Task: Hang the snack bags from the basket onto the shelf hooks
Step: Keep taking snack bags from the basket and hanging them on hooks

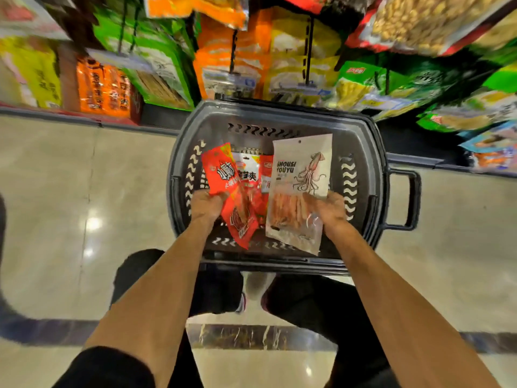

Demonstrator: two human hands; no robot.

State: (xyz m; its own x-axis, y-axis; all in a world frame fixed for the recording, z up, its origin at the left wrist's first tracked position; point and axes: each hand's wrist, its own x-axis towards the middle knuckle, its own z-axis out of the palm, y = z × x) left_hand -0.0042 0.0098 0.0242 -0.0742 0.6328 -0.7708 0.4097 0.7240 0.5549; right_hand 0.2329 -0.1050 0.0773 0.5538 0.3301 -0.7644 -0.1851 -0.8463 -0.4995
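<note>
A dark grey plastic basket [361, 141] stands on the floor in front of the shelf. My left hand [207, 205] grips a red snack bag [232, 191] over the basket. My right hand [327, 210] holds a white bag with a squid drawing [300, 177] by its right edge, tilted above the basket. More red and white snack bags [251, 169] lie inside, partly hidden behind the two held ones. Shelf hooks [309, 46] carry hanging bags above the basket.
Green, orange and yellow snack bags [293, 68] hang in rows on the shelf ahead. The basket's handle [411, 200] sticks out to the right. Glossy beige floor [70, 191] lies to the left and right. My dark-trousered knees [307, 301] are just below the basket.
</note>
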